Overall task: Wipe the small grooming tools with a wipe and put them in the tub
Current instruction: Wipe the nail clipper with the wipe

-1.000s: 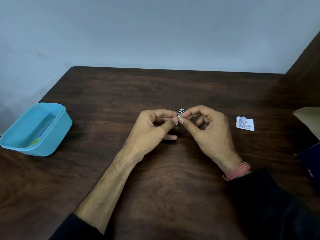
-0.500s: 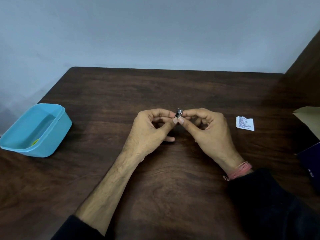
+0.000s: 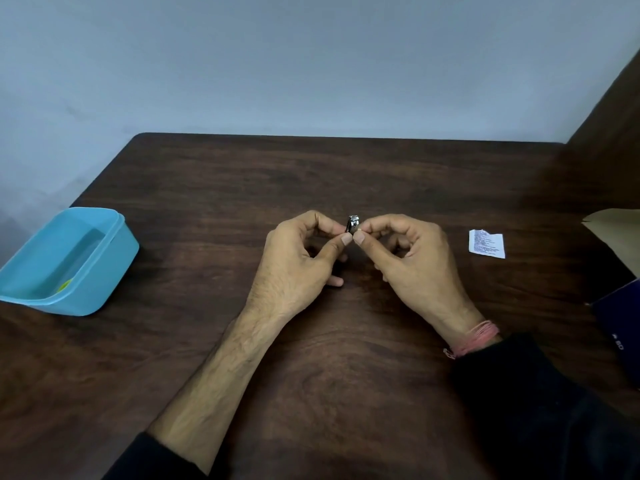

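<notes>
Metal nail clipper, now turned end-on, stays pinched between left hand and right hand; wiping looks unfinished, tub waits far left.

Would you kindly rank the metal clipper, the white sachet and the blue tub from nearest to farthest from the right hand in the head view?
1. Metal clipper: pinched by the right hand.
2. White sachet: on the table, to its right.
3. Blue tub: far left edge.

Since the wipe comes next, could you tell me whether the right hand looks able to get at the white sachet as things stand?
Probably yes: bare table lies between the right hand and the white sachet, though that hand pinches the metal tool.
</notes>
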A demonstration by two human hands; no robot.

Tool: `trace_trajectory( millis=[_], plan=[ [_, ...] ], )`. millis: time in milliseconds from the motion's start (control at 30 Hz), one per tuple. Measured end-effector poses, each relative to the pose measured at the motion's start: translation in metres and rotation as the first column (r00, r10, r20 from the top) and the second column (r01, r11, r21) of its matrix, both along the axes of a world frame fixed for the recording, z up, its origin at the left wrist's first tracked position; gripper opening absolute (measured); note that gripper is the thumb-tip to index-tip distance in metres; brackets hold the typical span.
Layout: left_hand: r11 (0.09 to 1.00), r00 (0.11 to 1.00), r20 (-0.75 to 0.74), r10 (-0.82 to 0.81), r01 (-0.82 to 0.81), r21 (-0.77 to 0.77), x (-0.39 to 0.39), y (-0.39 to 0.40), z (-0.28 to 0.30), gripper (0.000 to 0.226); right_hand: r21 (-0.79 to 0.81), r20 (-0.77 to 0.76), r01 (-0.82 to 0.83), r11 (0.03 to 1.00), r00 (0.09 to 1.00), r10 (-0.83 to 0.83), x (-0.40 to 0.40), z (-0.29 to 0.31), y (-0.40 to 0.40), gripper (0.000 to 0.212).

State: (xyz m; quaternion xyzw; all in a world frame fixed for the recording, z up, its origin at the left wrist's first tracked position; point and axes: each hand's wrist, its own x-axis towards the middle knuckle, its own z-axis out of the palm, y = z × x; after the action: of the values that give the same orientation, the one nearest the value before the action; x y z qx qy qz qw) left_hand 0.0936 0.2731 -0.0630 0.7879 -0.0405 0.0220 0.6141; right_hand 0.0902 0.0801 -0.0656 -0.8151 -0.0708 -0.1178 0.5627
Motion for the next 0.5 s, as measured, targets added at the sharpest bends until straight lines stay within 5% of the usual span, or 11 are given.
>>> trace_trajectory(
  millis=[500],
  plan=[
    [0.99, 0.997, 0.059, -0.047, 0.039, 0.138, 0.0003, 0.0036, 0.003, 0.008, -0.026, -0.011, -0.031, 0.999, 0.999, 0.031, 0.0015, -0.0047, -0.0027, 0.006]
  ],
)
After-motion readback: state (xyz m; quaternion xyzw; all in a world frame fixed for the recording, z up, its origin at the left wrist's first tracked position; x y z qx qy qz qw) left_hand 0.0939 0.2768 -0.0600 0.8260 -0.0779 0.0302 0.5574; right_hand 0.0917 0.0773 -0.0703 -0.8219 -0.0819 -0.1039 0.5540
